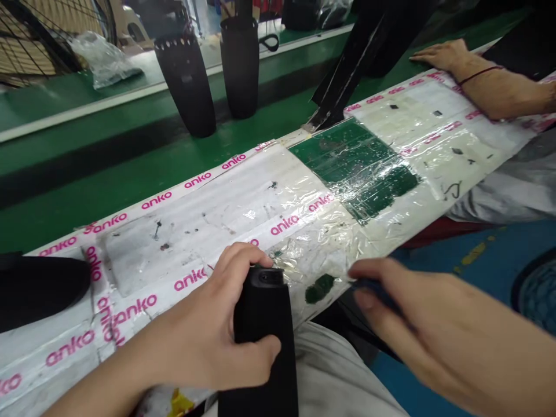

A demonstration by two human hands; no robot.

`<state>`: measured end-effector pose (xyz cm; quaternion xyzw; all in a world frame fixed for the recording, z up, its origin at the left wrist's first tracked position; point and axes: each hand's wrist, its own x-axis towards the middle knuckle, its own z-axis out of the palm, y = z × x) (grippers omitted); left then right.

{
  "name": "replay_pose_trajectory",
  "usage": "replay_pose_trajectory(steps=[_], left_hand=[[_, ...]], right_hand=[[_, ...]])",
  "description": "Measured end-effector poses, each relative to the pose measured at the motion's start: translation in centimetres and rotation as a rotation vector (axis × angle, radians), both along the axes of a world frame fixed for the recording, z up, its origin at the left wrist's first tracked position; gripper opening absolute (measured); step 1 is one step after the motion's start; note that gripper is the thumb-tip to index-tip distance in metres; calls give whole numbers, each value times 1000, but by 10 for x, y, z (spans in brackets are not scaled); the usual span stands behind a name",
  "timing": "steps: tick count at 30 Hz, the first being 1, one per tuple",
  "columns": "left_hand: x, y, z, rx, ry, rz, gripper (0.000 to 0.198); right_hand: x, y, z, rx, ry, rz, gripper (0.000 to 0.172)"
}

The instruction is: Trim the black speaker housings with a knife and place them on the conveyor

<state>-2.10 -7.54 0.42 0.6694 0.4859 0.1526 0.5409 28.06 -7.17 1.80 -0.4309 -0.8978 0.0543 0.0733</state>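
My left hand (217, 336) is wrapped round a black fabric-covered cylinder (263, 341) that stands on my lap against the near edge of the work ledge (208, 214). Its fingers curl over the cylinder's top rim. My right hand (425, 330) hovers to the right of it, fingers together and slightly blurred, pinching a thin dark object (369, 285) that I cannot name.
The ledge is covered with white "anko" tape and clear film. Two black cylinders (186, 81) (240, 63) stand on the green conveyor belt (108, 168) behind. Another black piece (35, 286) lies at the left. Another person's arm (490, 81) rests at the far right.
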Motion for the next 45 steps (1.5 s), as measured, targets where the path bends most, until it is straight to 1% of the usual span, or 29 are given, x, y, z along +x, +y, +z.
replay_pose_trajectory(steps=[2, 4, 6, 8, 10, 17, 23, 27, 31, 35, 40, 43, 45], left_hand=[[-4, 3, -8, -108, -89, -10, 70], [-8, 5, -18, -160, -145, -3, 71], [-10, 6, -26, -128, -176, -19, 72], [-12, 7, -31, -100, -199, -33, 73], [-12, 7, -34, -112, -223, -31, 75], [-13, 6, -38, -142, -287, -7, 77], [-14, 9, -40, -79, -333, -30, 74], [-11, 9, -41, -46, -366, -35, 68], [-7, 11, -43, -13, -448, -19, 64], [-7, 14, -43, -49, -481, -52, 60], [-8, 14, -40, -104, -438, -64, 58], [-6, 13, -36, -140, -390, -64, 56], [-5, 13, -34, -149, -370, -67, 53]], right_hand=[[-22, -6, -11, 27, 98, 101, 22], [-38, -9, -21, 99, 114, 142, 23], [-44, -10, -29, 136, 95, 153, 23], [-44, -9, -33, 104, 79, 174, 23], [-42, -8, -35, 80, 76, 178, 22], [-45, -6, -36, 46, 81, 156, 19], [-45, -7, -38, 38, 104, 157, 23], [-46, -9, -39, 100, 76, 158, 32], [-49, -8, -37, 80, 7, 134, 43], [-49, -3, -37, 84, -27, 126, 52], [-46, -2, -43, 5, -140, 164, 60], [-41, -6, -48, 0, -177, 150, 66], [-37, -7, -50, 4, -203, 132, 66]])
